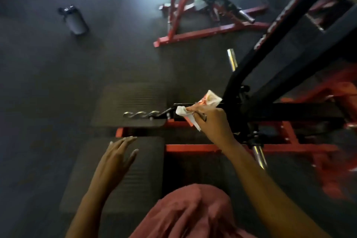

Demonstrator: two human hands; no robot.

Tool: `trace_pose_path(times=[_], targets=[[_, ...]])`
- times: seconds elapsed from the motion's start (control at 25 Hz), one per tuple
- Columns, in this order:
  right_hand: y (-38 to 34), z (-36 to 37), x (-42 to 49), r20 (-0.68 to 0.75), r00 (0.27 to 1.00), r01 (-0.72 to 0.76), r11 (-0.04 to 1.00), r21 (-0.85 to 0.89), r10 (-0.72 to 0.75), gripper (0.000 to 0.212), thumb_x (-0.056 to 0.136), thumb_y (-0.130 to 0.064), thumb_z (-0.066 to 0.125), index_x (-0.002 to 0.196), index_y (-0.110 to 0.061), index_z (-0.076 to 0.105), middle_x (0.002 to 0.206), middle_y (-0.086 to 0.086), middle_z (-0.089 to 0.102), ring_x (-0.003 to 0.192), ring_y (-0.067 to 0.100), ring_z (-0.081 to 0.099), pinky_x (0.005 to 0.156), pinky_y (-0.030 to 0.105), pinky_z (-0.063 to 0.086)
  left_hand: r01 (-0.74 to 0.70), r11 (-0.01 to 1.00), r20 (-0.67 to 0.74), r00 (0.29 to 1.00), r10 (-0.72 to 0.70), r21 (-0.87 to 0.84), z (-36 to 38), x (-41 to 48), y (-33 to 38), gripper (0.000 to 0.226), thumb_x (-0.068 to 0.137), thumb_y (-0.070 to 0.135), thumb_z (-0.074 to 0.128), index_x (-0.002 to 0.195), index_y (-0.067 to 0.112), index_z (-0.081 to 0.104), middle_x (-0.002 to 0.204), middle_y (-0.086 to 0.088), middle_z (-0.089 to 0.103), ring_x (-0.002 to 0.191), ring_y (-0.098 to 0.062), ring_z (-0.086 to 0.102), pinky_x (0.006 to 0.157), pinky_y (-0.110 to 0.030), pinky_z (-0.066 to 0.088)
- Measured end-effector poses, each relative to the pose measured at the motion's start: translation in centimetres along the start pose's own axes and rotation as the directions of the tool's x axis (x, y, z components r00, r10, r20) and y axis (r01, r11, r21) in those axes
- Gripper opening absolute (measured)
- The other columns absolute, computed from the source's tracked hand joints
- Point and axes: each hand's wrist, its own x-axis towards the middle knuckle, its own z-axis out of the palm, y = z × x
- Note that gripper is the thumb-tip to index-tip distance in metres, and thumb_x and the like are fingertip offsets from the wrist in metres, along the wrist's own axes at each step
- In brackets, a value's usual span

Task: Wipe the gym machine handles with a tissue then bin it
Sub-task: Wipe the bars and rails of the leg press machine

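Observation:
My right hand [211, 120] grips a crumpled white tissue [182, 111] with orange print against the black bar of the gym machine [289, 111], just right of its metal handle. The handle [142, 115] is a wavy chrome grip sticking out to the left, bare and untouched. My left hand [117, 158] hovers lower left with fingers spread, holding nothing, above a dark ridged pad [135, 179].
A dark water bottle [74, 19] lies on the rubber floor at upper left. A red-framed machine [202, 15] stands at the back. The black and red frame fills the right side, with chrome pegs [231, 59] sticking out. Pink cloth [193, 212] covers my lap.

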Motion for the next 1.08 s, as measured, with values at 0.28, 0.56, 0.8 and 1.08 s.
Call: trace_pose_path(times=[0.28, 0.56, 0.8, 1.08], targets=[[-10.6, 11.1, -1.4, 0.274, 0.940, 0.190, 0.979, 0.071, -0.202, 0.027, 0.081, -0.003, 0.062, 0.103, -0.015, 0.070, 0.103, 0.000, 0.071, 0.094, 0.005, 0.063, 0.084, 0.005, 0.039, 0.222, 0.973, -0.148, 0.962, -0.229, -0.065, -5.3, -10.7, -9.5, 0.045, 0.091, 0.035, 0.049, 0.134, 0.023, 0.044, 0.137, 0.000, 0.049, 0.128, -0.017, 0.042, 0.113, -0.032, 0.015], [-30.8, 29.6, -9.4, 0.523, 0.714, 0.367, 0.885, 0.286, -0.465, 0.027, 0.084, -0.004, 0.058, 0.105, -0.016, 0.069, 0.106, 0.000, 0.070, 0.093, 0.001, 0.061, 0.083, 0.016, 0.049, 0.509, 0.852, -0.376, 0.771, -0.514, -0.122, -13.7, -29.9, -23.7, 0.047, 0.093, 0.041, 0.047, 0.136, 0.025, 0.041, 0.138, 0.005, 0.046, 0.131, -0.012, 0.037, 0.113, -0.026, 0.011], [-49.3, 42.7, -17.3, 0.619, 0.334, 0.498, 0.691, 0.524, -0.710, 0.028, 0.085, -0.004, 0.057, 0.106, -0.017, 0.070, 0.104, 0.002, 0.071, 0.092, 0.015, 0.066, 0.078, 0.016, 0.046, 0.788, 0.568, -0.543, 0.377, -0.750, -0.237, -17.6, -47.5, -31.9, 0.043, 0.092, 0.036, 0.049, 0.133, 0.022, 0.046, 0.135, 0.003, 0.050, 0.129, -0.016, 0.042, 0.115, -0.030, 0.013], [-65.8, 55.8, -27.7, 0.547, -0.170, 0.477, 0.417, 0.774, -0.820, 0.027, 0.085, -0.004, 0.057, 0.106, -0.015, 0.070, 0.107, 0.003, 0.070, 0.099, 0.016, 0.064, 0.078, 0.004, 0.036, 0.915, 0.135, -0.546, -0.103, -0.832, -0.379, -18.0, -61.5, -37.9, 0.050, 0.094, 0.038, 0.047, 0.140, 0.021, 0.037, 0.141, 0.002, 0.042, 0.130, -0.016, 0.040, 0.108, -0.034, 0.032]])
